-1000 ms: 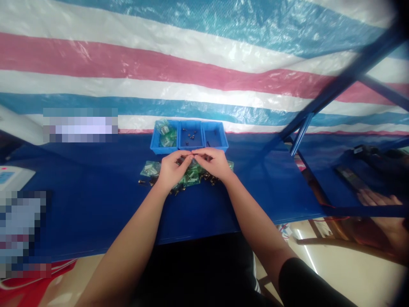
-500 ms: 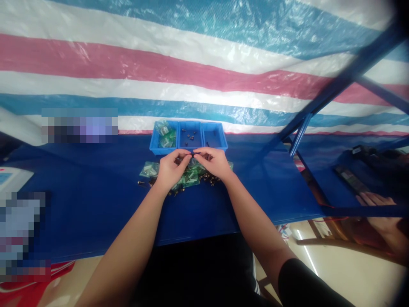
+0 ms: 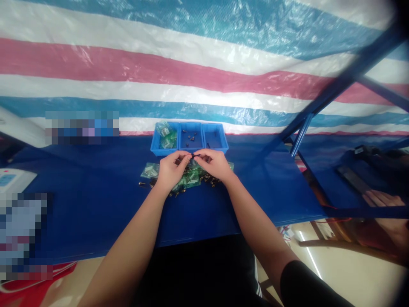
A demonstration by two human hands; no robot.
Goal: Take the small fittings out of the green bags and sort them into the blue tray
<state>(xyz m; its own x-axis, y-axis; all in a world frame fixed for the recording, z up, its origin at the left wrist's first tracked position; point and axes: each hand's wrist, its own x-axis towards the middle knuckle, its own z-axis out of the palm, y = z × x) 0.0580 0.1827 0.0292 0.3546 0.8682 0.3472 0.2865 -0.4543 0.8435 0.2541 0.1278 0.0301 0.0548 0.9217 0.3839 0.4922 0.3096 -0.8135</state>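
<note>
My left hand (image 3: 171,170) and my right hand (image 3: 213,164) meet fingertip to fingertip over a heap of small green plastic bags (image 3: 191,175) and little brass parts (image 3: 176,192) on a blue table (image 3: 96,204). Both hands pinch a tiny dark part (image 3: 192,157) between them; it is too small to name. Just behind the hands stands a blue three-compartment tray (image 3: 189,148): green bags in its left bin, several small dark parts in the middle bin, one or two in the right bin.
A striped plastic tarp (image 3: 191,64) hangs behind the table. A white device (image 3: 12,178) sits at the far left. Blue metal frame bars (image 3: 319,102) cross on the right, where another person's hand (image 3: 383,199) rests on a neighbouring blue table.
My hands have stayed in place over the heap, with only slight finger movement at the pinch. The other person's hand on the right has shifted a little.
</note>
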